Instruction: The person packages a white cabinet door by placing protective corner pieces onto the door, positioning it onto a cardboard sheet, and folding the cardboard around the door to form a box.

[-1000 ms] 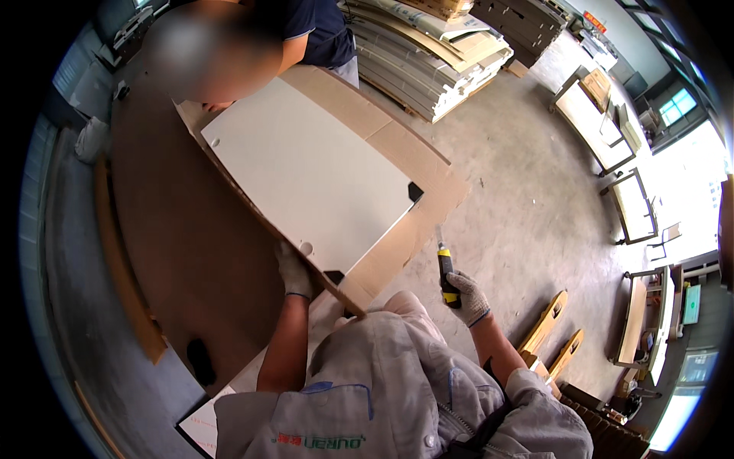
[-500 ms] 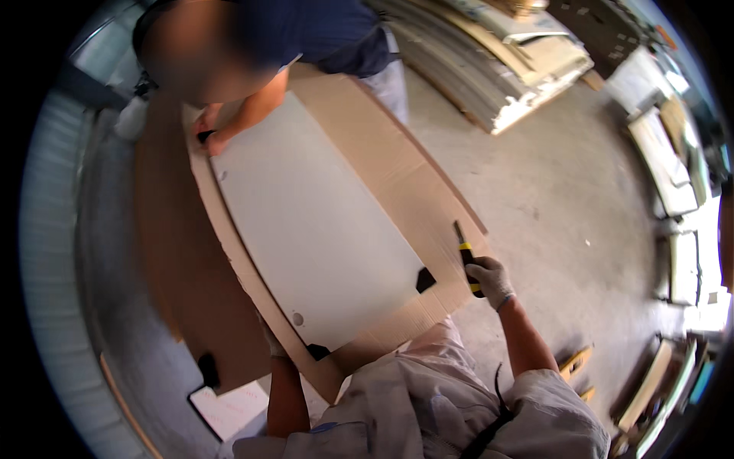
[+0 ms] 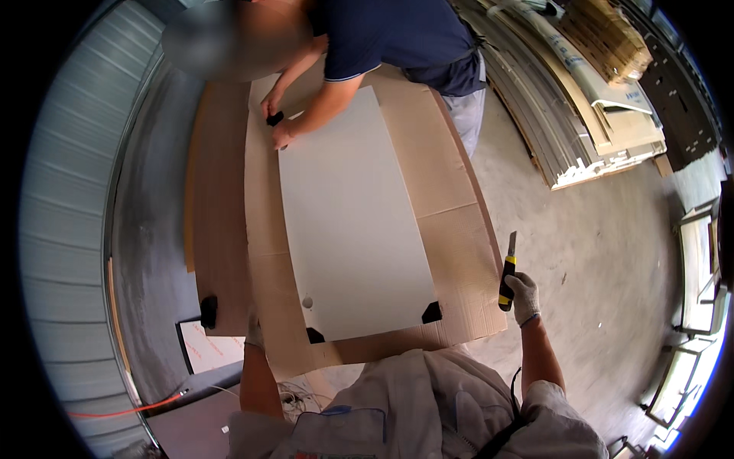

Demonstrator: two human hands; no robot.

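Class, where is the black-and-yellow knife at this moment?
In the head view, the knife is in the person's gloved right hand, beside the right edge of the cardboard.

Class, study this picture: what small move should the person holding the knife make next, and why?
Probably retract the blade: the right hand holds the knife with it exposed beside the cardboard, apparently cutting nothing, while a co-worker's hands are at the far-left corner of the white panel.
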